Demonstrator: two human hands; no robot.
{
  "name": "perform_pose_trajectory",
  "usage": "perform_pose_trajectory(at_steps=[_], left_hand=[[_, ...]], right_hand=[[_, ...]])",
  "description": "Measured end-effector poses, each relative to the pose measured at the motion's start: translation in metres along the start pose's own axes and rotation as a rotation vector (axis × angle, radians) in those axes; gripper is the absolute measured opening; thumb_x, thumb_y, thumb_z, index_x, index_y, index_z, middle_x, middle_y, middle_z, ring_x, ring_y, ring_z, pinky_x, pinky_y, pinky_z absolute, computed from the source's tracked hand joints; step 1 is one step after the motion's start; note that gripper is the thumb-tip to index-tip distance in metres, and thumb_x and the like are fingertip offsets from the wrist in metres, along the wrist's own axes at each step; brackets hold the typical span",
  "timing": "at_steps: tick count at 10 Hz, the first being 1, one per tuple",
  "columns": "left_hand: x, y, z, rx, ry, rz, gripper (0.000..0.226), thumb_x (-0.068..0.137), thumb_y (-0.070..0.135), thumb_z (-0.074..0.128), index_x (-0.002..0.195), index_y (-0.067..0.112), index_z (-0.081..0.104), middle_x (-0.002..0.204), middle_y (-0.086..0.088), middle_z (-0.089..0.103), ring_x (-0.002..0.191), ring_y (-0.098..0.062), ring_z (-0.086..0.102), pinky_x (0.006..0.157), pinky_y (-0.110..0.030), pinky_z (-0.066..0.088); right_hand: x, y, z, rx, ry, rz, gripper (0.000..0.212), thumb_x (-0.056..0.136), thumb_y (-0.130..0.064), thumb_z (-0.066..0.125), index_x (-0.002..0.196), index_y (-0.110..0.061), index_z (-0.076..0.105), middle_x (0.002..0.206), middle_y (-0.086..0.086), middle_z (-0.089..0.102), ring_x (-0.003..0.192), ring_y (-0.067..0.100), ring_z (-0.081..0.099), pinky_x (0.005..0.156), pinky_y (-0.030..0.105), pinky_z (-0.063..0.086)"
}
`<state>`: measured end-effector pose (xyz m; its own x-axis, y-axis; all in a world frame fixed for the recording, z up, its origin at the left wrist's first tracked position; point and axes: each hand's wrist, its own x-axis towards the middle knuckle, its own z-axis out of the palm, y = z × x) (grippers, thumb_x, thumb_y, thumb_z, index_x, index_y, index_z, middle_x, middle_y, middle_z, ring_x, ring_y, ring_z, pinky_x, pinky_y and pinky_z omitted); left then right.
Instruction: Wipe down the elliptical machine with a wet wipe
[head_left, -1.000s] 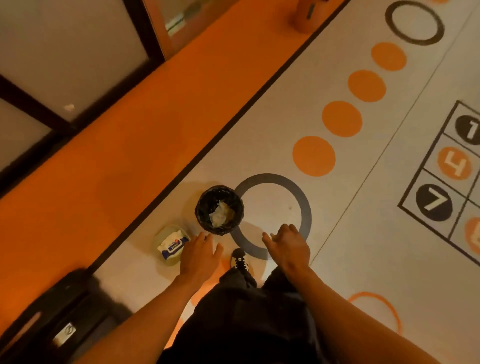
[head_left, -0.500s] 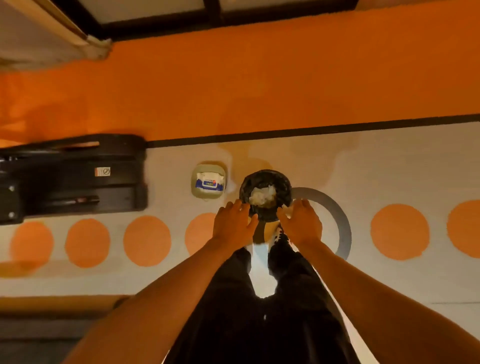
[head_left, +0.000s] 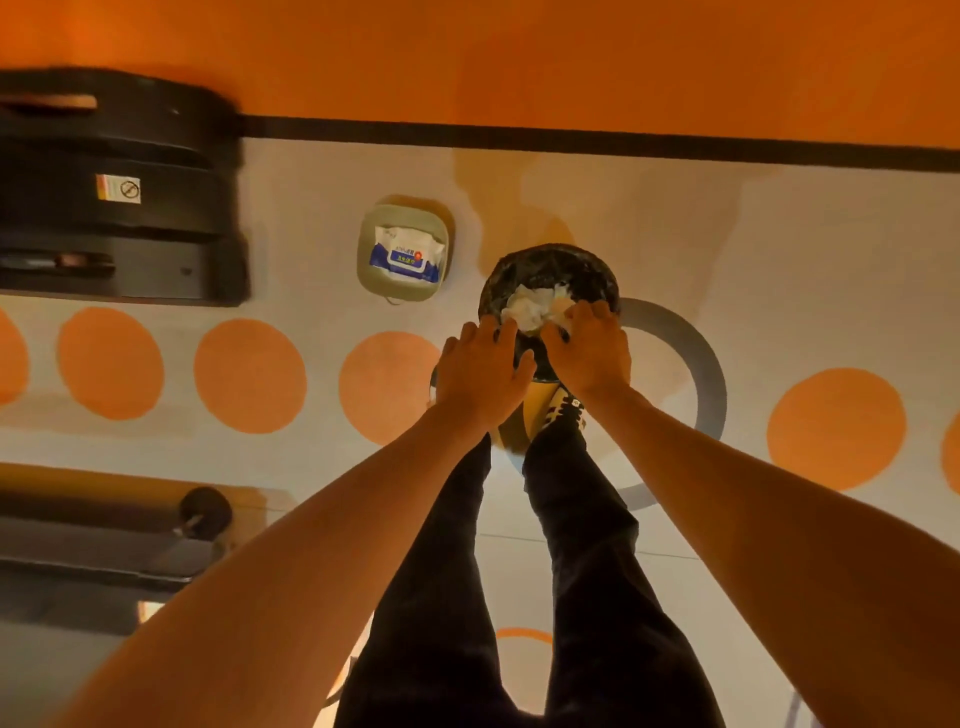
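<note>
Hands spread, left hand (head_left: 485, 376), right hand (head_left: 589, 353), over bin (head_left: 550, 260); wipe pack (head_left: 408, 254) just beside.

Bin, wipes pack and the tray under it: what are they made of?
Bin: black plastic film liner, judging by glossy crinkles; the shell beneath is hidden. Wipes pack: soft printed plastic film, slightly shiny and creased. Tray: pale green, smooth matte with rounded corners, probably moulded plastic.
</note>
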<state>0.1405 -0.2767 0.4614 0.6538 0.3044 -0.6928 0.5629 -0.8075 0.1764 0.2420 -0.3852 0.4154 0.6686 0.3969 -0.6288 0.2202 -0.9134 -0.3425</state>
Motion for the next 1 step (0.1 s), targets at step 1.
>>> perform_pose_trajectory(at_steps=[1], left_hand=[[0.0124,-0.0074,0.0096,-0.019,-0.022,-0.034,0.06,0.11,0.05,0.028,0.157,0.013,0.036,0.158,-0.015,0.043,0.141,-0.034,0.045,0.112,-0.044,0.04]], right_hand=[[0.0089,0.0021,0.0166,0.029,-0.094,-0.016,0.048,0.106,-0.04,0.046,0.142,-0.009,0.051,0.136,0.019,0.057,0.124,0.037,0.054,0.103,0.05,0.049]])
